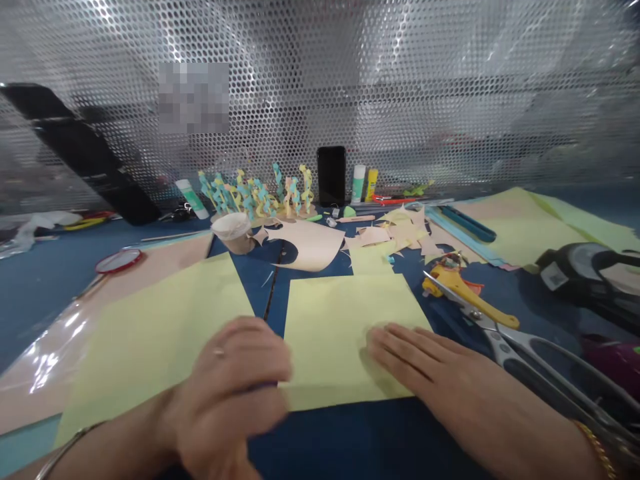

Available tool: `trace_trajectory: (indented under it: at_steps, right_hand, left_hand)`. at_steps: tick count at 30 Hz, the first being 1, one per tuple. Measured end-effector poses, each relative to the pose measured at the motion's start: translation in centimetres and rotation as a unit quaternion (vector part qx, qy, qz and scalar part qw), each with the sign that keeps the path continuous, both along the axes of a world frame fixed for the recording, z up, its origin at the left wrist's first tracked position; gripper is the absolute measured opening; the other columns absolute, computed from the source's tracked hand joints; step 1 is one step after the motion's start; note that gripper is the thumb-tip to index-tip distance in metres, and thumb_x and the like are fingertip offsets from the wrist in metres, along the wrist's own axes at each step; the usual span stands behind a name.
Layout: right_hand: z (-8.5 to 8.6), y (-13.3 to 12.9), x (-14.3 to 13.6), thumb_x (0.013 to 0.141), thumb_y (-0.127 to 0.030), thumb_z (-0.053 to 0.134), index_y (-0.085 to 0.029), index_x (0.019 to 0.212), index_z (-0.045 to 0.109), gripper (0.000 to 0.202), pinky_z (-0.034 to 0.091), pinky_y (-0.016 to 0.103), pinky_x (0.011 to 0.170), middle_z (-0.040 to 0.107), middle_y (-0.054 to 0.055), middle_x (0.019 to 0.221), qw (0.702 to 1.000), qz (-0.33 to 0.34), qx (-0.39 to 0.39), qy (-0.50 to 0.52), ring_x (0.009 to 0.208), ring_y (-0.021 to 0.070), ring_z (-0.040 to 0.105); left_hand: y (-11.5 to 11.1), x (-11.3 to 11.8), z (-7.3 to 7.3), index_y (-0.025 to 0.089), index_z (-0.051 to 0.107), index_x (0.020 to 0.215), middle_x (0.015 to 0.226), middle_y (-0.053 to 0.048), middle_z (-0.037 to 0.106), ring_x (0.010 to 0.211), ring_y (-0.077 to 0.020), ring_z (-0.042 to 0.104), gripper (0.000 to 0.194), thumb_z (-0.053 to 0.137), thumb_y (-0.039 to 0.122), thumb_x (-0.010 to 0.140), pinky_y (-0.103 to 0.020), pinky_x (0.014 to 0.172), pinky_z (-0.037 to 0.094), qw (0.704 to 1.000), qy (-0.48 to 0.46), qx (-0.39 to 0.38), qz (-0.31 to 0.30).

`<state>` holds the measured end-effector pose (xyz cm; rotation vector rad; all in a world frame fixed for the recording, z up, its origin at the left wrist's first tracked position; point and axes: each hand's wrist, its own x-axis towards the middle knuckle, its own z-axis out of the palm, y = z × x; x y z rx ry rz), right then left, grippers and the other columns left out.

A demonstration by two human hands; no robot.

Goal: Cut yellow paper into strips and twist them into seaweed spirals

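A sheet of pale yellow paper (330,333) lies flat on the blue table in front of me. My right hand (425,373) rests palm down on the sheet's right part, fingers stretched out and side by side. Over the left edge of the same sheet is my left hand (235,387), its fingers curled in and blurred by motion. What it holds, if anything, is hidden. To its left lies another large pale yellow sheet (165,327), partly over a clear plastic sleeve (45,367) with pinkish paper.
Scissors (500,333) and a yellow-handled tool (465,293) lie at right, near a black tape dispenser (575,280). Behind are cut paper scraps (320,243), a paper cup (234,233), twisted paper strips on a base (260,197), glue sticks (358,183) and a phone (331,175).
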<state>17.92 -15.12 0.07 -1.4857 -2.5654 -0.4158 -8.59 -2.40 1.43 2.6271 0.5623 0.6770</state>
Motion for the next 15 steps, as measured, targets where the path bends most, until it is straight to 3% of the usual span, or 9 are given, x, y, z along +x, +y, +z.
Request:
trace_trajectory:
  at_steps: [2,3,9,15]
  right_hand:
    - [-0.2,0.0,0.0,0.075,-0.001,0.035,-0.015,0.128,0.049,0.057,0.054,0.034,0.088,0.052,0.003,0.133,1.000,-0.004,-0.002,0.013,0.116,0.0192,0.054]
    - [-0.2,-0.1,0.0,0.076,-0.001,0.035,-0.015,0.127,0.050,0.055,0.054,0.034,0.088,0.054,0.004,0.131,1.000,-0.006,-0.002,0.024,0.115,0.0191,0.054]
    - [0.5,-0.9,0.4,0.088,-0.010,0.038,-0.022,0.103,0.062,0.031,0.055,0.028,0.076,0.065,0.004,0.109,0.991,0.000,-0.062,0.116,0.094,0.0166,0.063]
    - [0.7,-0.8,0.7,0.093,-0.022,0.038,-0.024,0.085,0.064,0.027,0.050,0.021,0.060,0.066,0.001,0.089,0.984,-0.003,-0.084,0.159,0.072,0.0113,0.062]
  left_hand:
    - [-0.2,0.7,-0.1,0.030,0.061,0.089,0.089,-0.003,0.068,0.086,-0.0233,0.062,0.036,0.053,0.062,0.075,-0.039,0.079,0.050,0.987,0.073,0.055,-0.134]
    - [-0.2,1.1,0.0,0.027,0.061,0.095,0.093,-0.005,0.068,0.087,-0.0230,0.062,0.038,0.057,0.059,0.075,-0.036,0.077,0.050,0.980,0.093,0.078,-0.156]
    - [-0.1,2.3,0.4,0.020,0.060,0.094,0.089,-0.003,0.066,0.083,-0.0164,0.061,0.012,0.050,0.025,0.090,-0.025,0.071,0.050,0.970,0.126,0.131,-0.163]
    - [-0.7,1.7,0.8,0.021,0.060,0.089,0.080,-0.001,0.063,0.075,-0.0145,0.059,0.016,0.045,0.018,0.091,-0.023,0.061,0.047,0.968,0.172,0.110,-0.147]
